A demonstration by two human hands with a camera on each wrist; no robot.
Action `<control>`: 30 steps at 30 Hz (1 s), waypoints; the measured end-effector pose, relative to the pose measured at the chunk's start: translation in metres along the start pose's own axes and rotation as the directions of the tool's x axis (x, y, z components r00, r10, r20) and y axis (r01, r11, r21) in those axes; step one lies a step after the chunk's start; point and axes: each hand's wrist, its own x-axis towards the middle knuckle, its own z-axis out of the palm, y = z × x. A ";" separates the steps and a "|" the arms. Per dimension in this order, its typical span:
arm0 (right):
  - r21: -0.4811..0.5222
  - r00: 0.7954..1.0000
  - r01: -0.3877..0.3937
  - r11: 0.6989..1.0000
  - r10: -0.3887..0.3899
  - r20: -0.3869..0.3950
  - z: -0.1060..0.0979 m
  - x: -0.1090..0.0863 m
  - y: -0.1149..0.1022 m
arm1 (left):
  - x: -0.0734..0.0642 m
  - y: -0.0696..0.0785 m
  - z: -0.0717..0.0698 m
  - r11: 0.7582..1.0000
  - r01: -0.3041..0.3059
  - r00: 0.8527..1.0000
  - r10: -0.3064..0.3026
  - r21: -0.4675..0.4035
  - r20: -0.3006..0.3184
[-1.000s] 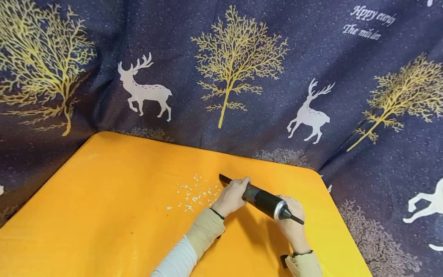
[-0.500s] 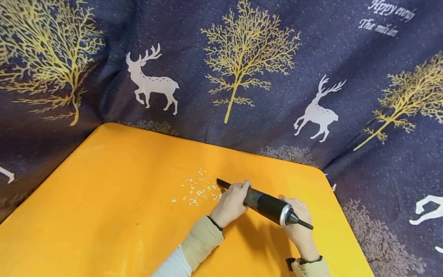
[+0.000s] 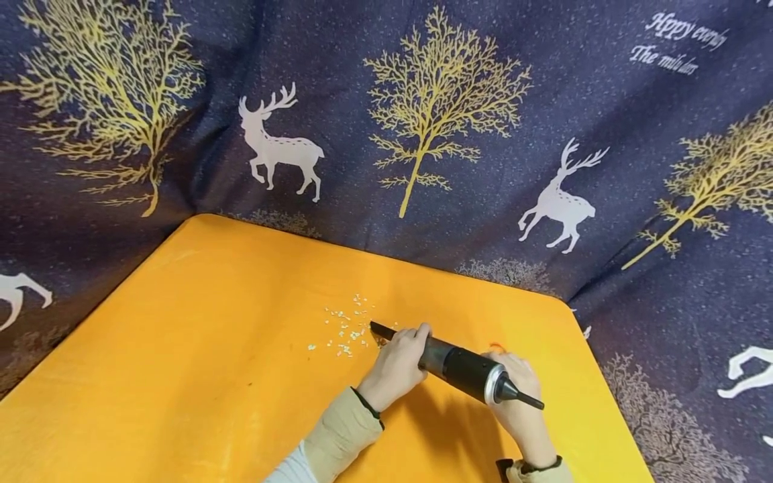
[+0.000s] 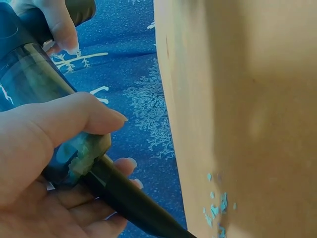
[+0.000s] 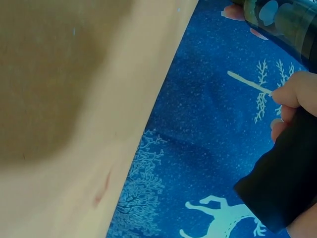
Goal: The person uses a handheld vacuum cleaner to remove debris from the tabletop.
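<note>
A black handheld vacuum cleaner (image 3: 468, 370) with a silver ring and a pointed rear end is held slanting over the yellow table. My left hand (image 3: 395, 365) grips its front section behind the flat nozzle (image 3: 382, 330). In the left wrist view, the thumb and fingers wrap the see-through dust cup (image 4: 81, 161), where some light matter shows. My right hand (image 3: 519, 386) holds the black handle (image 5: 282, 173), mostly hidden behind the body in the head view. Small white scraps (image 3: 344, 333) lie scattered beside the nozzle tip, which is at their right edge.
The yellow table (image 3: 181, 349) has rounded far corners. Dark blue cloth (image 3: 338, 174) printed with trees and deer hangs behind and around it. A small orange-red mark (image 3: 497, 347) shows by the right hand.
The nozzle has moved left and nearer to me, into the right side of the scraps. Fewer scraps show there now. Both hands keep their hold, and the head view has shifted slightly.
</note>
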 end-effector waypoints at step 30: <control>0.113 0.999 0.025 0.993 -0.022 -0.026 0.009 -0.007 -0.029 | -0.044 -0.003 -0.017 0.999 0.041 0.998 -0.040 0.029 -0.040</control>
